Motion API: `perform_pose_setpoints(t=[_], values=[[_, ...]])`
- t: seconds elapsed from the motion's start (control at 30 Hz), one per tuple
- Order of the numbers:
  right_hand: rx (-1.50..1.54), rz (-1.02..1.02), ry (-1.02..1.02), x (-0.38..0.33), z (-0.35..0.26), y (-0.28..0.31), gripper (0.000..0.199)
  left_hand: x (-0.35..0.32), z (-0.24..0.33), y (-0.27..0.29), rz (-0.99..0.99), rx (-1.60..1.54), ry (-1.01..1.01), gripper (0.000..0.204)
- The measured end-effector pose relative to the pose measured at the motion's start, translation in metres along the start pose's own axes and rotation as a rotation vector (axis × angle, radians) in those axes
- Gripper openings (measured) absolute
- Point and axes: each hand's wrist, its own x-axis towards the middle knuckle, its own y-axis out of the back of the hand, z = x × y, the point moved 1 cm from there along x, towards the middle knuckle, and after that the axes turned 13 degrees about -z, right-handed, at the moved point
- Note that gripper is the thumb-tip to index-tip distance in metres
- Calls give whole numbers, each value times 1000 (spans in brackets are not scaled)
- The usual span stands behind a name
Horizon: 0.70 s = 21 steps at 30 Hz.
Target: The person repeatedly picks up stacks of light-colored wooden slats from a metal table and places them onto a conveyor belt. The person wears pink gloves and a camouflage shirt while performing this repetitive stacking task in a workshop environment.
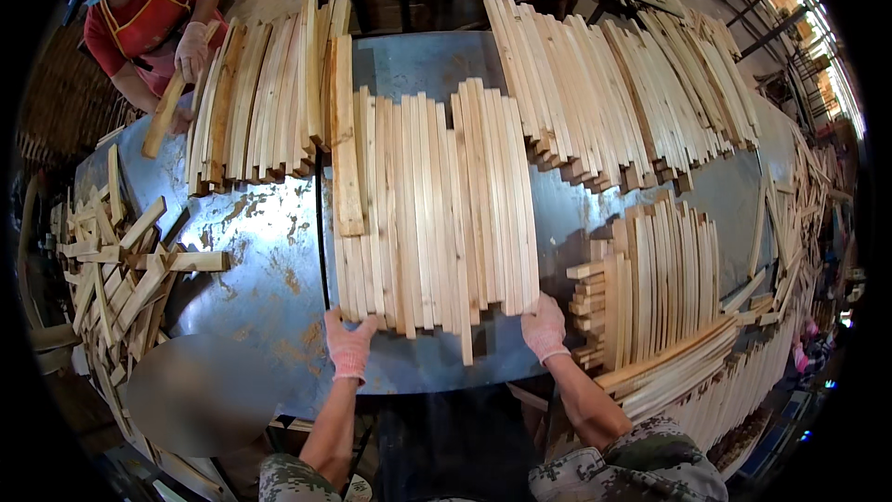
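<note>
A row of pale wooden strips (pixel 432 214) lies side by side on the metal table in front of me, their near ends uneven. One strip (pixel 465 335) juts out toward me past the others. My left hand (pixel 350 344), in a pinkish glove, is closed at the row's near left corner, thumb against the strip ends. At the near right corner, my right hand (pixel 544 327), gloved alike, closes on the outermost strip, its fingers partly hidden along the side. A darker, longer strip (pixel 346 144) rests on top of the row's left edge.
More strip rows stand at the far left (pixel 265 98) and far right (pixel 613 93). A jumbled offcut pile (pixel 125 265) covers the table's left end. Stacked strips (pixel 664 284) sit to my right. Across the table, a person in red (pixel 153 14) holds a board (pixel 167 112).
</note>
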Motion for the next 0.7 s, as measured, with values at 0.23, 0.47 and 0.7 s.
perform_pose_setpoints(t=[0.23, 0.47, 0.7], values=[[51, 22, -89, -131, 86, -60, 31, -142, -84, 30, -125, -47, 125, 60], [45, 5, 39, -182, 156, -95, 32, -175, -119, 82, -396, 158, 115, 48], [117, -85, 256, -133, 118, -40, 96, -62, -43, 79, -226, 154, -174, 60]])
